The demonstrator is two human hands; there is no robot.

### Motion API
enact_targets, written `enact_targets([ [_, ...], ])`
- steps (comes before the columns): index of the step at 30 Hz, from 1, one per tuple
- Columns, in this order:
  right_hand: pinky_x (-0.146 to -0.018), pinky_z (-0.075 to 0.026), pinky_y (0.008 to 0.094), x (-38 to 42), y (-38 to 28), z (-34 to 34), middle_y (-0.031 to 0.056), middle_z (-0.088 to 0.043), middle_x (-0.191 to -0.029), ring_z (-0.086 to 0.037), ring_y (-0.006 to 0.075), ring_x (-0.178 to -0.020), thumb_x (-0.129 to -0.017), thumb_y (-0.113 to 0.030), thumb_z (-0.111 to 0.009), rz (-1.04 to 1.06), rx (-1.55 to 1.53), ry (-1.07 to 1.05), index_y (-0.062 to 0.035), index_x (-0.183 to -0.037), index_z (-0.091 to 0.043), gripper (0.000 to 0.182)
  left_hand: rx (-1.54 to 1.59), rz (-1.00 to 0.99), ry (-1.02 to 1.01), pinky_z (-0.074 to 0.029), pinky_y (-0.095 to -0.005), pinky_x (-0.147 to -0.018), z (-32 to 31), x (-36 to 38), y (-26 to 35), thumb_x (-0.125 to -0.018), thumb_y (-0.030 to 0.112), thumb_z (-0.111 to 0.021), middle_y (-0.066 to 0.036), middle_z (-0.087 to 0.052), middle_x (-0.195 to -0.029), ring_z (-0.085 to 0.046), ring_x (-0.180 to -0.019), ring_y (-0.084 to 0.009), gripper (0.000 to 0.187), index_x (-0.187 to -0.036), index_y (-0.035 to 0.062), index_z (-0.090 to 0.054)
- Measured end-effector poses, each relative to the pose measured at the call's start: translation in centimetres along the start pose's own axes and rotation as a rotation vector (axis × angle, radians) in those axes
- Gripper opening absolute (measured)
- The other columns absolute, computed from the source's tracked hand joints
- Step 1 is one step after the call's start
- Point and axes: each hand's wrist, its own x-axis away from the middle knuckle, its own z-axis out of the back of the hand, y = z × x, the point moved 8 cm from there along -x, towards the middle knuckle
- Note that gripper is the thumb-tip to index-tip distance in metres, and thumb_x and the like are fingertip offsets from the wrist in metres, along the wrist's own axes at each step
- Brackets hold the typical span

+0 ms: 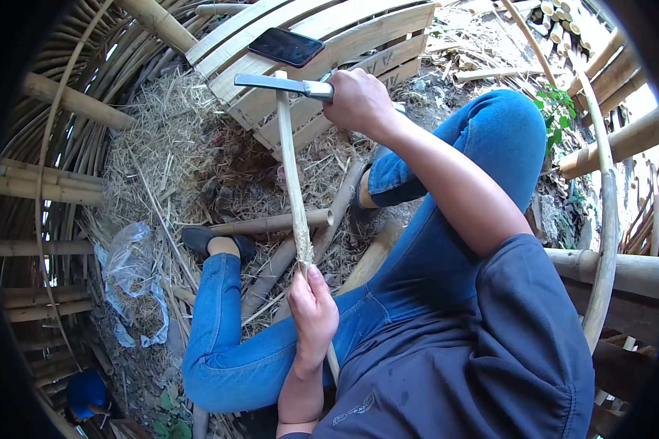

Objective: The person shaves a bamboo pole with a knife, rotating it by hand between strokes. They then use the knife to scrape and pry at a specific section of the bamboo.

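Observation:
My right hand (355, 102) is closed around the handle of a knife (267, 83) with a straight, square-ended metal blade. The blade lies across the upper end of a long pale wooden stick (291, 157). Lower down, my left hand (315, 307) grips that stick with the thumb along it, just below a patch of frayed shavings (304, 251). The stick's bottom end runs past my left hand toward my lap, where my shirt hides it.
A slatted wooden crate (344, 47) carries a black phone (286, 47). Bamboo poles (271, 222) lie between my legs on straw-strewn ground. A clear plastic bag (129, 260) is at the left. Bamboo walls (51, 190) curve around, and a bent pole (606, 219) stands right.

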Motion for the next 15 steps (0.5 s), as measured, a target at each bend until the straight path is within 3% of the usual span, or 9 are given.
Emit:
enact_targets([
  [4,-0.079,-0.058,0.0472,0.7,-1.5,0.4,0.0244,-0.071,-0.082,-0.072,0.0392,-0.081,-0.076,-0.018,-0.066,0.052,-0.023,-0.027,-0.001,-0.081,-0.074,0.02,0.336,0.137,-0.104,-0.024,-0.0198,-0.04,-0.6,-0.7,-1.6,-0.11,0.036,-0.042,0.007,-0.035,-0.061,-0.031,-0.048,-0.0002,0.034,-0.088,0.0101,-0.046],
  [10,-0.071,-0.058,0.0468,4.3,-5.8,-2.2,0.0178,-0.069,-0.072,-0.07,0.0372,-0.071,-0.069,-0.022,-0.07,0.264,0.057,-0.272,-0.0066,-0.076,-0.073,0.016,0.489,0.286,-0.027,-0.025,-0.0193,-0.043,1.7,-1.6,-1.4,-0.111,0.034,-0.039,0.006,-0.037,-0.064,-0.032,-0.049,-0.0015,0.036,-0.085,0.0101,-0.044],
  [15,-0.067,-0.058,0.0471,6.9,-7.4,-5.5,0.0189,-0.069,-0.071,-0.07,0.0382,-0.069,-0.07,-0.019,-0.069,0.362,0.017,-0.341,-0.0059,-0.074,-0.072,0.014,0.39,0.224,0.059,-0.027,-0.0207,-0.043,2.6,-1.9,-2.4,-0.111,0.032,-0.039,0.005,-0.039,-0.064,-0.034,-0.049,-0.0022,0.036,-0.086,0.0086,-0.046],
])
